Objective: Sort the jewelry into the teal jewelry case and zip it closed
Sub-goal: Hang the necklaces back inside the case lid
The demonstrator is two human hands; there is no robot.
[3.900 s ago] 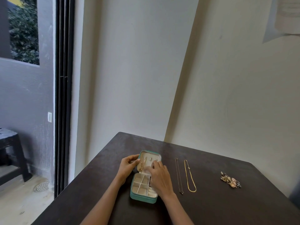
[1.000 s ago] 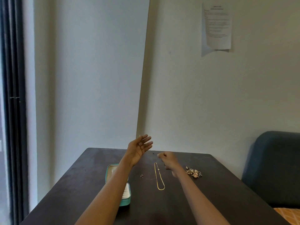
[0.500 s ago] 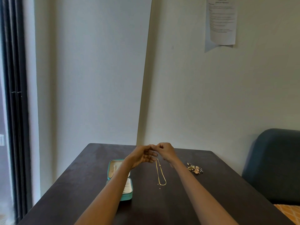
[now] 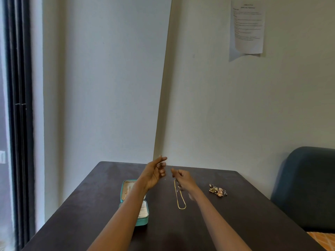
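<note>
Two bare hands hover above a dark, matte desk [image 4: 235, 223] in the lower middle of the frame. The left hand [image 4: 154, 173] is raised palm-inward, its fingers loosely spread and extended, holding nothing that can be seen. The right hand [image 4: 181, 176] sits just to its right, a small gap between them, its fingers curled inward as if pinching something fine; motion blur hides whether a thin chain is in its grip.

The teal jewelry case [image 4: 135, 203] lies open on the desk at lower left of centre, partly covered by the left forearm. It is a small rounded rectangle with a smooth teal shell and a pale cream lining; the near half shows ribbed ring rolls, the far half a flat panel with small gold pieces on it.

A gold chain necklace [image 4: 180, 198] lies on the desk below the right hand, in a long narrow loop. Further right, well apart, a tangled heap of mixed jewelry [image 4: 218, 190] glints gold and dark.

A printed paper sheet [image 4: 248, 27] hangs on the wall at upper right; a dark blue upholstered chair [image 4: 306, 187] stands at the right edge.
</note>
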